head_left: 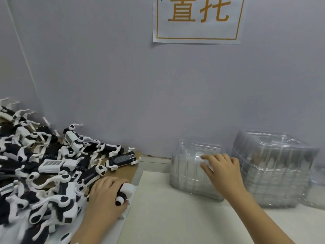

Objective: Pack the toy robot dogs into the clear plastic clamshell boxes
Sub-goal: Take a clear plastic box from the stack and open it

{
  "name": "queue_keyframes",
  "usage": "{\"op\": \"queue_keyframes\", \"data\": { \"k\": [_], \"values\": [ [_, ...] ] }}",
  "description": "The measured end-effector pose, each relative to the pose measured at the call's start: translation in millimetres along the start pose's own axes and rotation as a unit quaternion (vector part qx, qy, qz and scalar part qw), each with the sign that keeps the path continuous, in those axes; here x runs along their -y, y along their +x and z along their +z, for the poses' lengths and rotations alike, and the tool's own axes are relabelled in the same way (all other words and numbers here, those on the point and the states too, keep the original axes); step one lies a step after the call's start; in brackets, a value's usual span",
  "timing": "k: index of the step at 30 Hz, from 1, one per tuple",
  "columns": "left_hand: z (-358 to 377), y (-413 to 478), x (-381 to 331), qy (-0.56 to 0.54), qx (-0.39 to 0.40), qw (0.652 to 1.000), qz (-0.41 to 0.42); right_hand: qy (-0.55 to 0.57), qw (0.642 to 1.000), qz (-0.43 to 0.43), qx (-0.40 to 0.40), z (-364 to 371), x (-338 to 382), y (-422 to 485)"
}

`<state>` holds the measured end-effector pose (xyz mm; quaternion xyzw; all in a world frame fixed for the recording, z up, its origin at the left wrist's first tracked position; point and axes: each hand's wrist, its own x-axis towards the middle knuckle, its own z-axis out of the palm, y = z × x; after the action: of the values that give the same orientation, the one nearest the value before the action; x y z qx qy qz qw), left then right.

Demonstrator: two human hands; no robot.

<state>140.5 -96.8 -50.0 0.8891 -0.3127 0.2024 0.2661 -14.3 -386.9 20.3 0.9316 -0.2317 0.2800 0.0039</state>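
Note:
A heap of black-and-white toy robot dogs [44, 166] fills the left of the table. At the heap's right edge my left hand [105, 196] grips one toy robot dog [125, 191] by its body; most of that dog is hidden under my palm. My right hand [223, 171] reaches forward onto a stack of clear plastic clamshell boxes [188, 173] in the middle, its fingers curled over the top box's upper right edge.
A taller, bagged stack of clear clamshells [274, 169] stands to the right, with more clear plastic [316, 189] at the far right edge. A white sheet [172, 217] covers the table in front of me. The grey wall behind carries a paper sign [197, 18].

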Motion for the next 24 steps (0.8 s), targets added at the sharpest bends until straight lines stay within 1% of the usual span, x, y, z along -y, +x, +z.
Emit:
{"op": "queue_keyframes", "data": {
  "k": [1,3,6,7,8,9,11,12,15,17,19,20,22,24],
  "values": [
    [-0.1,0.4,0.0,0.003,-0.002,1.0,0.003,0.018,1.0,0.004,-0.018,-1.8,2.0,-3.8],
    [-5.0,0.5,-3.1,0.005,0.02,1.0,-0.011,0.053,0.997,0.0,-0.055,-3.6,5.3,-13.7],
    [-17.8,3.1,-11.8,0.04,0.093,0.995,-0.014,0.078,0.991,-0.007,-0.105,-6.4,10.1,-32.6],
    [-22.0,5.6,-17.1,0.033,0.1,0.994,-0.016,0.082,0.99,-0.011,-0.116,-7.3,11.8,-38.1],
    [-27.4,7.8,-25.3,-0.005,0.096,0.995,-0.019,0.091,0.988,-0.012,-0.123,-9.4,14.0,-43.4],
    [-32.1,9.6,-35.6,-0.076,0.083,0.993,-0.025,0.099,0.986,-0.011,-0.13,-11.7,16.1,-47.5],
    [-31.6,11.5,-56.9,-0.228,0.067,0.971,-0.033,0.103,0.984,-0.016,-0.141,-15.2,18.5,-51.9],
    [-28.1,10.9,-69.7,-0.273,0.08,0.958,-0.031,0.109,0.985,-0.016,-0.137,-17.0,19.9,-53.1],
    [0.2,5.8,-103.9,-0.33,0.15,0.931,-0.04,0.117,0.987,-0.01,-0.107,-23.0,23.3,-54.5],
    [25.5,4.4,-120.3,-0.397,0.169,0.899,-0.078,0.083,0.993,0.003,-0.089,-24.9,25.0,-54.8],
    [46.9,2.0,-128.0,-0.477,0.148,0.861,-0.1,0.023,0.996,-0.001,-0.086,-23.9,27.6,-55.0],
    [55.3,1.0,-128.4,-0.495,0.132,0.852,-0.107,0.012,0.995,-0.011,-0.1,-22.6,28.7,-53.8],
    [67.1,0.9,-126.8,-0.507,0.105,0.847,-0.119,0.03,0.99,-0.025,-0.135,-18.5,28.3,-50.4],
    [69.4,0.6,-124.0,-0.509,0.089,0.847,-0.125,0.083,0.984,-0.014,-0.154,-17.0,27.9,-48.4]
  ]
}}
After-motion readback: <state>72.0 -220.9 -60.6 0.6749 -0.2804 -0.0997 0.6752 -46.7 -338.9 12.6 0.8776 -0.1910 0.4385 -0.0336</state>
